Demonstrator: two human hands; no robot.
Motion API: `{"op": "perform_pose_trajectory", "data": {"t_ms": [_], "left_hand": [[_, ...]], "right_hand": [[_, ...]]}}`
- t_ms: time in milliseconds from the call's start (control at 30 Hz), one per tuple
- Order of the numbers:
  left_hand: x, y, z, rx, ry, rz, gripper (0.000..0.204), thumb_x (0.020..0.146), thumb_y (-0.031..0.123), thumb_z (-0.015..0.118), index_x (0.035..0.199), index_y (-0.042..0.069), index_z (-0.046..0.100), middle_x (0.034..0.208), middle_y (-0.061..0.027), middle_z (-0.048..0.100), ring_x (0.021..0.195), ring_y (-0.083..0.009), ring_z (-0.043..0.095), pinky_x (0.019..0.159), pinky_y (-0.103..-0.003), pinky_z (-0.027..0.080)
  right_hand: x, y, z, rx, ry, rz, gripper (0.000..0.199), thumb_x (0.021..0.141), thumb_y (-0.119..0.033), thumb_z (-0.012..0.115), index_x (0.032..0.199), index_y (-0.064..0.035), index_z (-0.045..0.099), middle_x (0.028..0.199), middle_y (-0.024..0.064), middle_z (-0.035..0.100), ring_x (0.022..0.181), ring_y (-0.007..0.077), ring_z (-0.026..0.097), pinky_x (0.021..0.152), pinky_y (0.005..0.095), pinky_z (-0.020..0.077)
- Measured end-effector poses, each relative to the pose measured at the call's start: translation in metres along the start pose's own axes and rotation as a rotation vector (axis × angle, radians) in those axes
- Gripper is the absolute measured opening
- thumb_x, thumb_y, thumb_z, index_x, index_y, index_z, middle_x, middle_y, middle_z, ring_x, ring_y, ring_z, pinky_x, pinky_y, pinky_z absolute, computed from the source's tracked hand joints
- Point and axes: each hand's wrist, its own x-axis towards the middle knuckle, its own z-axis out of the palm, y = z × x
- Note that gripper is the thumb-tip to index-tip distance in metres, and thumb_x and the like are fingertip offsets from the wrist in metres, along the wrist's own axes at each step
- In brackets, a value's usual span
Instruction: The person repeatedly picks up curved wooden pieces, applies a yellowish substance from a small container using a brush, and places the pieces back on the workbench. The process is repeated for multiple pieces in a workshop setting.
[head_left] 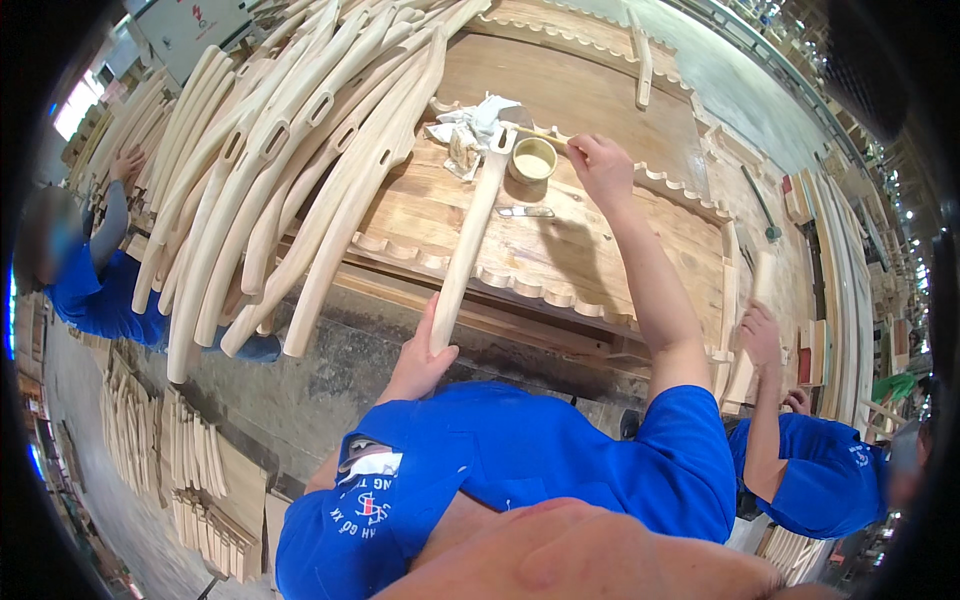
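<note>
My left hand (416,362) is closed around the near end of a pale wooden chair-leg-like piece (469,245). The piece slants away from me across the workbench (590,240), and its far end has a slot. My right hand (603,170) pinches a thin stick (541,134), perhaps a brush. Its tip reaches the slotted end of the piece. Just right of that end stands a small round cup (533,161) with a cream-coloured paste or liquid inside. A flat utility knife (526,211) lies on the bench below the cup. Crumpled white rags (482,122) sit behind the slotted end.
A big pile of similar slotted wooden pieces (290,140) covers the bench's left side. Scalloped wooden strips (520,287) run along the bench edges. One co-worker (95,300) is at the far left; another (815,470) at the right handles a wooden piece (750,325).
</note>
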Motion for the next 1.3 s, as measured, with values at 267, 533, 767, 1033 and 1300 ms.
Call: {"op": "perform_pose_trajectory", "data": {"t_ms": [267, 533, 767, 1033, 1300], "left_hand": [[-0.001, -0.001, 0.001, -0.001, 0.007, 0.015, 0.082, 0.074, 0.018, 0.058, 0.144, 0.021, 0.015, 0.114, -0.0283, 0.055, 0.106, -0.0417, 0.055, 0.089, -0.039, 0.044], [-0.002, 0.006, -0.001, -0.051, -0.013, -0.026, 0.082, 0.075, 0.018, 0.057, 0.145, 0.021, 0.014, 0.115, -0.0284, 0.055, 0.107, -0.0414, 0.054, 0.09, -0.04, 0.043], [-0.002, 0.012, -0.004, -0.061, -0.061, -0.117, 0.081, 0.076, 0.018, 0.056, 0.145, 0.02, 0.014, 0.115, -0.0288, 0.054, 0.107, -0.0422, 0.054, 0.09, -0.04, 0.043], [0.0, 0.003, 0.001, 0.002, 0.014, 0.044, 0.081, 0.076, 0.016, 0.055, 0.144, 0.019, 0.012, 0.113, -0.0303, 0.054, 0.105, -0.0425, 0.055, 0.089, -0.04, 0.043], [-0.002, 0.017, 0.001, -0.108, -0.058, -0.119, 0.081, 0.077, 0.018, 0.056, 0.145, 0.018, 0.011, 0.116, -0.0304, 0.052, 0.104, -0.0429, 0.055, 0.088, -0.041, 0.044]], "right_hand": [[-0.005, 0.003, -0.007, 0.081, 0.014, 0.073, 0.007, 0.079, -0.02, 0.063, 0.078, -0.0136, 0.063, 0.069, 0.0023, 0.059, 0.066, 0.0218, 0.059, 0.057, 0.0347, 0.0463], [-0.023, -0.002, -0.014, 0.052, -0.035, -0.05, 0.008, 0.078, -0.019, 0.063, 0.074, -0.0129, 0.06, 0.069, 0.0029, 0.058, 0.066, 0.0232, 0.058, 0.057, 0.0353, 0.0453], [0.072, -0.043, -0.064, -0.558, -0.41, -0.383, 0.004, 0.078, -0.016, 0.06, 0.078, -0.013, 0.063, 0.079, 0.0003, 0.062, 0.082, 0.0198, 0.06, 0.07, 0.0362, 0.044], [0.128, -0.123, -0.024, -0.884, -0.688, -0.813, 0.008, 0.078, -0.018, 0.061, 0.078, -0.0183, 0.07, 0.077, -0.0014, 0.067, 0.08, 0.0186, 0.065, 0.061, 0.0336, 0.046], [0.142, -0.109, -0.035, -0.775, -0.705, -0.609, 0.011, 0.078, -0.015, 0.058, 0.072, -0.0127, 0.067, 0.072, 0.0026, 0.067, 0.074, 0.0204, 0.066, 0.059, 0.0321, 0.0486]]}}
